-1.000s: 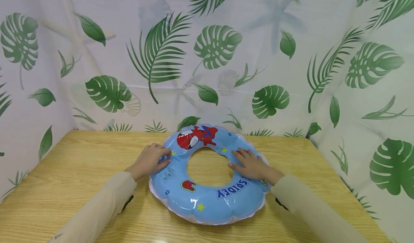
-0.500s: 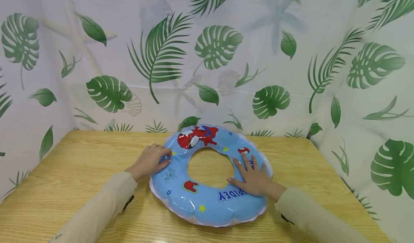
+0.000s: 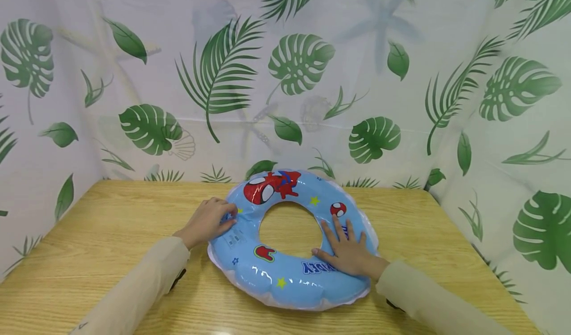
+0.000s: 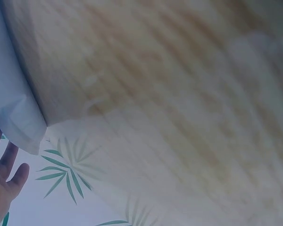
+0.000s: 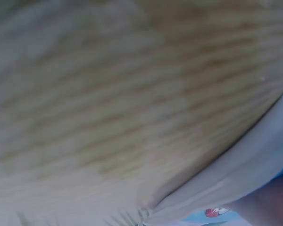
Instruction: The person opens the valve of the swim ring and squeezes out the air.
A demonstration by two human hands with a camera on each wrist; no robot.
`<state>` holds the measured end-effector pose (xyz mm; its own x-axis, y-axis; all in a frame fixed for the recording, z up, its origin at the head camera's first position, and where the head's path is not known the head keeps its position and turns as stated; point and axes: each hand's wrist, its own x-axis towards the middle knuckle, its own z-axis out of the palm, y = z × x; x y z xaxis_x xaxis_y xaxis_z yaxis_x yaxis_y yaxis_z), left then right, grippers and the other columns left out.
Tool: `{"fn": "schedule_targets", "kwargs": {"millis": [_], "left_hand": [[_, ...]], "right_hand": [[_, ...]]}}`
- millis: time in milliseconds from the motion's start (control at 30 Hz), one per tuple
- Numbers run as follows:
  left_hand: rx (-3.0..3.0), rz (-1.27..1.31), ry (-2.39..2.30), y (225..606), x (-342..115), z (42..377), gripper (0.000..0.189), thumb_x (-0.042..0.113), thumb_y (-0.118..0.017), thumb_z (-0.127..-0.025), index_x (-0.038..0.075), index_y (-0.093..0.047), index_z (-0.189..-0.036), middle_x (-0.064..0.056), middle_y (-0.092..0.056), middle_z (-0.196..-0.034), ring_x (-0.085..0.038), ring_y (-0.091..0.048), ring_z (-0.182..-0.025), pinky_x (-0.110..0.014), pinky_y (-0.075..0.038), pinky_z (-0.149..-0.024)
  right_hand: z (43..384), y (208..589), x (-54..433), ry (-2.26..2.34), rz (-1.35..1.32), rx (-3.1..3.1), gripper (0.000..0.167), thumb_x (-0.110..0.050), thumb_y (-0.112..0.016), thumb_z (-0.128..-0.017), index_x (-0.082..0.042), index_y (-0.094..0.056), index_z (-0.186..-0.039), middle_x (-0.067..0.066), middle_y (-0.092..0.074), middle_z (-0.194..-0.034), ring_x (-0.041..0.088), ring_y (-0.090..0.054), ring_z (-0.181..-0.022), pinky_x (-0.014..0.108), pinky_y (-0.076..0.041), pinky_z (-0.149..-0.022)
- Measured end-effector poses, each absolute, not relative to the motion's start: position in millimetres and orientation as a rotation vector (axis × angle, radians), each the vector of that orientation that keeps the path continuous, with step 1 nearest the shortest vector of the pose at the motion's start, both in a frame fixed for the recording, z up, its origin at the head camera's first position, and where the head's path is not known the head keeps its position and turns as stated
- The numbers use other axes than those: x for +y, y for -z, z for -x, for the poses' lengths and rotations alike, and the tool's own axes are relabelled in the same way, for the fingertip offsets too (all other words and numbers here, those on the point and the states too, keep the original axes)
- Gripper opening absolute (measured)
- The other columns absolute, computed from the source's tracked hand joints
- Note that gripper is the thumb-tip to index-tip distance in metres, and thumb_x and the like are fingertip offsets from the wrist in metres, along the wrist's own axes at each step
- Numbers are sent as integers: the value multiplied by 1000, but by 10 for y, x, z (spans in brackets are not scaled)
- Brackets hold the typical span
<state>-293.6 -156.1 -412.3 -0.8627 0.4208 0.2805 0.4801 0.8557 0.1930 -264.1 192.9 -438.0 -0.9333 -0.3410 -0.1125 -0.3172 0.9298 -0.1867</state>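
Observation:
A blue inflatable swim ring (image 3: 294,285) with a red cartoon figure, stars and lettering lies on the wooden table, its outer seam pale and wavy. At its left side my left hand (image 3: 206,222) has fingers and thumb curled, pinching the ring's surface; what lies between the fingertips is partly covered. My right hand (image 3: 352,253) rests spread flat on the ring's right side, over part of the lettering, thumb toward the hole. In the left wrist view, fingers (image 4: 8,157) show beside the ring's white underside (image 4: 19,113). The right wrist view shows the ring's pale side (image 5: 226,174) close up.
The wooden table (image 3: 111,216) shows around the ring and through its hole. A white sheet with green leaf prints (image 3: 312,141) hangs behind the table and along both sides. The ring's far edge is near the table's back edge.
My right hand has slid toward me along the ring's right side, uncovering a small red face print. The ring has turned and shifted slightly rightward. My left hand stays in place.

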Motion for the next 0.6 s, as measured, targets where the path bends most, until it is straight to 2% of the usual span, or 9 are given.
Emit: {"fn": "schedule_targets", "kwargs": {"millis": [433,600], "left_hand": [[-2781,712,392,4103,-1573,2911,9,22,-67,-83,18,-63,-90,-2,-66,-94,-30,-55,-103,-48,-41,-88],[-2772,721,360,4124,-1575,2924,10,24,-66,-83,18,-63,-90,0,-65,-93,-29,-55,-103,-48,-41,-89]], "right_hand": [[2674,4444,1911,183,480,2951,88,-74,-28,-83,-17,-10,-148,16,6,-154,49,7,-136,75,3,-96],[2644,4389,1902,222,477,2927,87,-70,-31,-85,-15,-11,-148,18,6,-153,50,9,-135,74,6,-96]]}}
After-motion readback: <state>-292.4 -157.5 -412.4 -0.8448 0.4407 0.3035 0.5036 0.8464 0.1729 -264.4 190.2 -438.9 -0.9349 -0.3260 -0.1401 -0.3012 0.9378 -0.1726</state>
